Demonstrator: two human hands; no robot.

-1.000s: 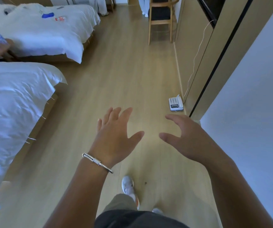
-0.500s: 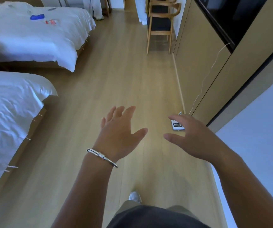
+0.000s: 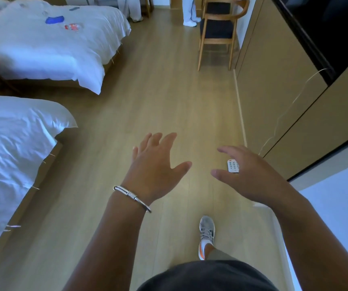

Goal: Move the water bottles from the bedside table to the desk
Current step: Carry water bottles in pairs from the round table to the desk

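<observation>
While left hand (image 3: 156, 171) and right hand (image 3: 250, 175) hover, fingers spread, empty: phone (image 3: 233, 166) on floor, chair (image 3: 218, 32) ahead.

Both arms reach forward, palms down. The left hand (image 3: 156, 166) spreads straight fingers and holds nothing; the right hand (image 3: 250, 175) beside it, fingers relaxed, holds nothing either.

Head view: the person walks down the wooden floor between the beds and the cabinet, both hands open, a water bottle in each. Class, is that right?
Not quite. The head view shows both the left hand and right hand open but holding nothing; no water bottle is in view. The rest stands: the person walks the wooden floor between the beds and the cabinet.
</observation>
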